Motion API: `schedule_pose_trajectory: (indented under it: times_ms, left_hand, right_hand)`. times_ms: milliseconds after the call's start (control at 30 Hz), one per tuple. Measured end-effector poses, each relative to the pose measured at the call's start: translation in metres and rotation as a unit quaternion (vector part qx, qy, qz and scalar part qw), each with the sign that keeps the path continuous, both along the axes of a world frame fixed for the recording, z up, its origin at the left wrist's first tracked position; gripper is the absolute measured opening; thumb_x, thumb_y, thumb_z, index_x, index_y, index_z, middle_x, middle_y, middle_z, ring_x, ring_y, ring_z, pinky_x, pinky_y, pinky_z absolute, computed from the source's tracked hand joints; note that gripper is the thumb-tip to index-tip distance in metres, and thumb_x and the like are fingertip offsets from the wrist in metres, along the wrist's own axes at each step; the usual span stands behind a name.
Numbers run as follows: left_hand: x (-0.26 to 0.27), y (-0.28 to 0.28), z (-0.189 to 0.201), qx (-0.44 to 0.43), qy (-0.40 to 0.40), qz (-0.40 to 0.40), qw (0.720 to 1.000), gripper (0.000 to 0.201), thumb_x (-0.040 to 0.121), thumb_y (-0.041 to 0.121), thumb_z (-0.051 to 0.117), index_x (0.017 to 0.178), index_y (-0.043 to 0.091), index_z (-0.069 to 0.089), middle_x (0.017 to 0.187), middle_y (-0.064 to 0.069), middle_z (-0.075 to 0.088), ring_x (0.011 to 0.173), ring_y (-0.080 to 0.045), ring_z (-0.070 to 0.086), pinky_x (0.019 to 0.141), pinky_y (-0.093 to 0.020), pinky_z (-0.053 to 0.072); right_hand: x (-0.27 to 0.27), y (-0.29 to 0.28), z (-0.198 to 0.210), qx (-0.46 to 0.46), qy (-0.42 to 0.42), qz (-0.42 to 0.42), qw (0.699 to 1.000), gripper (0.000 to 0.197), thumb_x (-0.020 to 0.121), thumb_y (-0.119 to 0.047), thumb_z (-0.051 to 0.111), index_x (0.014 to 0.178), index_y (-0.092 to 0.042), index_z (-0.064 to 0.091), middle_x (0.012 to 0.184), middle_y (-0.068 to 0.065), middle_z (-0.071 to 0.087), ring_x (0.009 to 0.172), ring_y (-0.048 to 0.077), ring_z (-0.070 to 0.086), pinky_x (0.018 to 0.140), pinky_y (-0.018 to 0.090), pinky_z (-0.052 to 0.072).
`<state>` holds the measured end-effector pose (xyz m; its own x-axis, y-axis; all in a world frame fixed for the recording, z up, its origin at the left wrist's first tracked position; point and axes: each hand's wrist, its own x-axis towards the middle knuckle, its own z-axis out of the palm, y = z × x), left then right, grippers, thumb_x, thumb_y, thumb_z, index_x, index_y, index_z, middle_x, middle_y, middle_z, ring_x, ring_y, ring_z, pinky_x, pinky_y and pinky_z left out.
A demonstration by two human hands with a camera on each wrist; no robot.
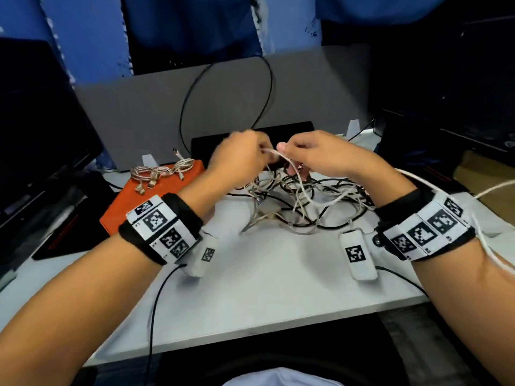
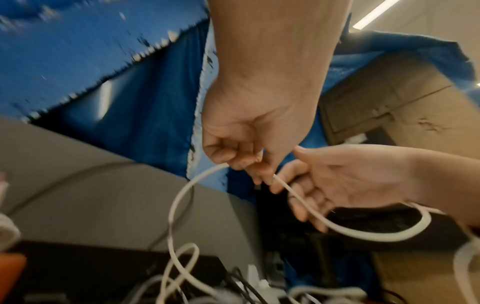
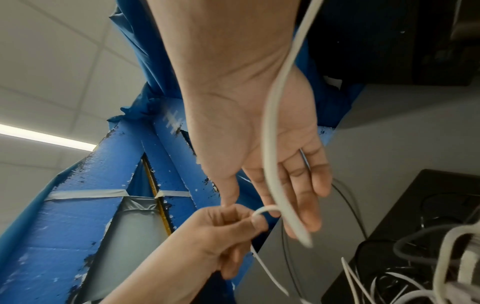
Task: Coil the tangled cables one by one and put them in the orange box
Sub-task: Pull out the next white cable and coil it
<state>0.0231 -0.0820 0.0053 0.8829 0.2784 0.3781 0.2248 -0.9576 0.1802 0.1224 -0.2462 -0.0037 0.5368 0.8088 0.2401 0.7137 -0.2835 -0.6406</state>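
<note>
The white counter (image 1: 250, 288) carries an orange box (image 1: 178, 188) just left of the left hand (image 1: 237, 160), with coiled cables (image 1: 158, 174) lying on it, and a tangle of cables (image 1: 301, 201) directly below both raised hands. The left hand pinches a white cable (image 2: 306, 205) with curled fingers. The right hand (image 1: 320, 154), touching the left, pinches the same cable between thumb and forefinger, its other fingers loosely extended.

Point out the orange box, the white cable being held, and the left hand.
orange box (image 1: 122, 203), head view, its bare top.
white cable (image 2: 179, 197), left wrist view, its hanging loop.
left hand (image 1: 239, 156), head view, its back.
</note>
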Motion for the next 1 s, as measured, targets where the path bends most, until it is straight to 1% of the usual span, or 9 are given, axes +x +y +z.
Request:
schedule_pose_trajectory:
  times_ms: [100, 233, 400, 500, 600, 733, 800, 933, 1000]
  left_hand:
    - [-0.014, 0.022, 0.017, 0.010, -0.081, 0.056, 0.995, 0.026, 0.090, 0.054, 0.067, 0.099, 0.031, 0.075, 0.089, -0.001, 0.072, 0.090, -0.030, 0.067, 0.075, -0.038, 0.053]
    - [-0.047, 0.044, 0.029, -0.003, -0.110, 0.128, 0.986, 0.035, 0.090, 0.062, 0.063, 0.094, 0.030, 0.077, 0.082, -0.001, 0.069, 0.086, -0.030, 0.065, 0.072, -0.037, 0.050]
    - [-0.090, 0.076, 0.031, -0.106, -0.157, 0.161, 0.969, 0.041, 0.087, 0.063, 0.068, 0.086, 0.024, 0.079, 0.078, -0.003, 0.071, 0.081, -0.027, 0.066, 0.073, -0.038, 0.051]
    - [-0.110, 0.090, 0.023, -0.177, -0.201, 0.137, 0.954, 0.042, 0.089, 0.060, 0.068, 0.083, 0.019, 0.078, 0.083, -0.014, 0.073, 0.078, -0.025, 0.066, 0.073, -0.038, 0.051]
    - [-0.127, 0.097, 0.012, -0.293, -0.223, 0.078, 0.927, 0.045, 0.096, 0.054, 0.063, 0.076, 0.013, 0.070, 0.074, -0.017, 0.063, 0.069, -0.023, 0.054, 0.071, -0.036, 0.043]
    - [-0.133, 0.083, 0.010, -0.510, -0.223, -0.051, 0.829, 0.038, 0.106, 0.039, 0.049, 0.075, 0.019, 0.057, 0.062, -0.001, 0.054, 0.057, -0.020, 0.055, 0.063, -0.030, 0.052]
    - [-0.129, 0.065, 0.011, -0.525, -0.219, -0.082, 0.818, 0.037, 0.107, 0.036, 0.046, 0.077, 0.016, 0.054, 0.055, -0.001, 0.044, 0.049, -0.019, 0.045, 0.053, -0.028, 0.047]
    - [-0.120, 0.028, 0.008, -0.507, -0.189, -0.129, 0.831, 0.036, 0.108, 0.036, 0.042, 0.081, 0.015, 0.053, 0.054, 0.000, 0.034, 0.042, -0.016, 0.032, 0.049, -0.030, 0.031]
    - [-0.117, 0.013, 0.008, -0.511, -0.173, -0.150, 0.828, 0.035, 0.108, 0.038, 0.042, 0.084, 0.015, 0.053, 0.055, 0.001, 0.033, 0.041, -0.013, 0.027, 0.048, -0.028, 0.029]
  right_hand:
    - [-0.010, 0.001, 0.002, -0.005, 0.018, 0.049, 0.999, 0.034, 0.101, -0.055, 0.056, 0.118, -0.026, 0.063, 0.085, 0.002, 0.078, 0.072, 0.022, 0.073, 0.076, 0.042, 0.058]
    - [-0.013, -0.005, 0.007, -0.028, -0.015, 0.055, 0.998, 0.035, 0.100, -0.045, 0.064, 0.130, -0.028, 0.058, 0.067, -0.004, 0.070, 0.057, 0.011, 0.064, 0.058, 0.023, 0.047]
    - [-0.010, -0.025, 0.026, -0.070, -0.040, 0.105, 0.991, 0.016, 0.096, -0.042, 0.068, 0.101, -0.029, 0.077, 0.061, -0.011, 0.061, 0.052, 0.006, 0.047, 0.055, 0.021, 0.039]
    - [0.005, -0.035, 0.038, 0.084, -0.078, 0.058, 0.992, 0.015, 0.097, -0.037, 0.069, 0.098, -0.025, 0.079, 0.076, -0.004, 0.071, 0.067, 0.007, 0.055, 0.069, 0.028, 0.043]
    - [0.027, -0.038, 0.041, 0.264, -0.128, -0.110, 0.950, 0.017, 0.099, -0.036, 0.065, 0.101, -0.023, 0.075, 0.080, -0.014, 0.066, 0.074, -0.006, 0.056, 0.076, 0.023, 0.045]
    - [0.041, -0.033, 0.028, 0.146, -0.200, -0.258, 0.934, 0.029, 0.098, -0.040, 0.053, 0.121, -0.030, 0.068, 0.119, 0.004, 0.069, 0.118, 0.030, 0.061, 0.106, 0.049, 0.042]
    - [0.021, -0.022, 0.025, 0.095, -0.221, -0.236, 0.942, 0.041, 0.099, -0.039, 0.051, 0.138, -0.028, 0.060, 0.138, 0.010, 0.059, 0.132, 0.035, 0.050, 0.114, 0.051, 0.030]
    - [-0.056, 0.006, 0.020, 0.140, -0.226, -0.023, 0.964, 0.055, 0.104, -0.044, 0.041, 0.156, -0.025, 0.041, 0.153, 0.000, 0.050, 0.144, 0.020, 0.041, 0.124, 0.052, 0.019]
    - [-0.078, 0.015, 0.010, 0.122, -0.218, 0.060, 0.966, 0.051, 0.108, -0.036, 0.040, 0.157, -0.025, 0.038, 0.142, 0.000, 0.060, 0.132, 0.019, 0.053, 0.119, 0.051, 0.032]
